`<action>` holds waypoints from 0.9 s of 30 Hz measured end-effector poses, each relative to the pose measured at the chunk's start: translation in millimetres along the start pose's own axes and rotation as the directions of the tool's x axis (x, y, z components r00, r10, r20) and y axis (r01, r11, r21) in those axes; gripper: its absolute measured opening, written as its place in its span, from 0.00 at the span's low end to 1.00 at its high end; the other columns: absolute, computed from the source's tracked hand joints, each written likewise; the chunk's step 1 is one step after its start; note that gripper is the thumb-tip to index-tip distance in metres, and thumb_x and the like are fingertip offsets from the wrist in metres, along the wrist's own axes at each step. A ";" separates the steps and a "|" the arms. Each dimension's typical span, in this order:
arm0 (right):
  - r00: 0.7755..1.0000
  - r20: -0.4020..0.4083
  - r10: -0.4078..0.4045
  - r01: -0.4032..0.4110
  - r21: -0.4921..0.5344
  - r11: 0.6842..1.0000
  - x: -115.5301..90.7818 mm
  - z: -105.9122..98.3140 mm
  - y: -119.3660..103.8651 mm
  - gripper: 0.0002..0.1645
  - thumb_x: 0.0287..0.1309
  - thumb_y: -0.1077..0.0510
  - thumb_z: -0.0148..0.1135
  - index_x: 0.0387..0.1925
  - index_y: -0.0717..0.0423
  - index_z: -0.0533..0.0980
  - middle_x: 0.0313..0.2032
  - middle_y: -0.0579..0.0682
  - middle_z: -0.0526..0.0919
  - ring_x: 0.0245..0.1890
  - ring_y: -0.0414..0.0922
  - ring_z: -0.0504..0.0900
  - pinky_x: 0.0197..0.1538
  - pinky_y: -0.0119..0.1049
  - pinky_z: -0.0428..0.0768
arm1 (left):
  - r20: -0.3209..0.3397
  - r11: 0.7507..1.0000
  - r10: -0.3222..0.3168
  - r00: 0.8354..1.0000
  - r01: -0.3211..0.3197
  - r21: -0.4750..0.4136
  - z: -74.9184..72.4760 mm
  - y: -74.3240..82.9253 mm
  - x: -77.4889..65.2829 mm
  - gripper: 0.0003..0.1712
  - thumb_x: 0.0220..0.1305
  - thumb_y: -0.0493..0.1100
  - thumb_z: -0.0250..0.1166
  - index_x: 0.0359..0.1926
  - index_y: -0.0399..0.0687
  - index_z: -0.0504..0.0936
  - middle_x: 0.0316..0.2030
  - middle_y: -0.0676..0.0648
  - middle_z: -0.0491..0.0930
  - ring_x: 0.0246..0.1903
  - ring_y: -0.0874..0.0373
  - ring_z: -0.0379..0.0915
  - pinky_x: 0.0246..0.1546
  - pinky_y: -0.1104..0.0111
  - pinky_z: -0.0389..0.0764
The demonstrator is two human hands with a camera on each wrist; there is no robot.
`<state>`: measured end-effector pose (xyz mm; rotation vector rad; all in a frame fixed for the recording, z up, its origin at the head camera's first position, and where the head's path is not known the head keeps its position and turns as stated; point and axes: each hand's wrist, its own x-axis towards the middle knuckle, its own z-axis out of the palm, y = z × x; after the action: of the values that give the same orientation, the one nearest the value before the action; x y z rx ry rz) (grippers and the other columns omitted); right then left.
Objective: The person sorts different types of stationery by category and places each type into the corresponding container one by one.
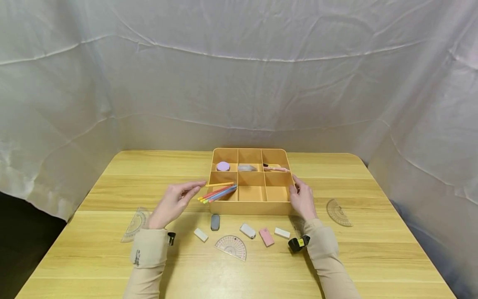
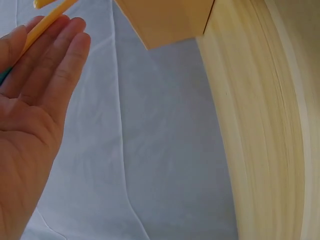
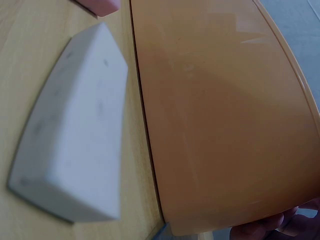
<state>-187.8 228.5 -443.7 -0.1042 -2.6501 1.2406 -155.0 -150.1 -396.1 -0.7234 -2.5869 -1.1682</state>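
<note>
In the head view my left hand [image 1: 174,202] pinches a slim orange pencil [image 1: 220,184] by its near end between thumb and fingers, its far end over the front left compartment of an orange divided box [image 1: 254,207]. The left wrist view shows the pencil's [image 2: 46,22] teal end at the thumb. Several coloured pencils [image 1: 220,194] lean out of that compartment over the front rim. My right hand [image 1: 303,201] grips the box's right side; in the right wrist view its fingers [image 3: 265,227] curl at the box wall [image 3: 220,110].
Behind are a lilac round item [image 1: 223,166], a greyish item [image 1: 247,168] and pens [image 1: 276,168] in compartments. In front lie a grey eraser [image 1: 215,222], white erasers [image 1: 201,235], a pink eraser [image 1: 267,237] and a clear protractor [image 1: 232,246]. Further protractors [image 1: 339,213] flank the arms.
</note>
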 end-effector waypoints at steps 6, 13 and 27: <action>1.000 -0.001 -0.005 0.005 0.003 1.000 -0.1 0.2 0.2 0.29 0.69 0.65 0.48 0.69 0.68 0.67 0.25 0.51 0.69 0.27 0.44 0.67 0.31 0.33 0.65 | 0.047 1.000 -0.003 0.999 0.002 0.012 5.1 1.8 2.1 0.16 0.73 0.35 0.58 0.57 0.36 0.82 0.52 0.38 0.86 0.24 0.65 0.68 0.35 0.73 0.76; 1.000 -0.009 -0.009 0.009 0.003 1.000 0.4 0.5 0.7 0.29 0.68 0.65 0.48 0.69 0.68 0.67 0.25 0.52 0.70 0.27 0.44 0.67 0.31 0.33 0.65 | 0.094 1.000 -0.001 0.996 -0.002 0.029 8.6 6.0 4.5 0.17 0.73 0.34 0.57 0.59 0.36 0.82 0.50 0.37 0.87 0.23 0.71 0.61 0.37 0.70 0.79; 1.000 0.002 -0.002 0.002 0.010 1.000 0.3 0.3 1.3 0.29 0.69 0.66 0.47 0.70 0.68 0.66 0.25 0.51 0.69 0.26 0.43 0.66 0.28 0.32 0.65 | 0.136 0.997 -0.002 0.991 -0.007 0.071 16.0 9.4 6.2 0.17 0.73 0.35 0.58 0.59 0.35 0.81 0.34 0.39 0.86 0.17 0.72 0.46 0.21 0.75 0.61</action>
<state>-188.2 229.1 -444.9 -0.0986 -2.6449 1.2538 -155.3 -130.6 -398.3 -0.8170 -2.7219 -1.0547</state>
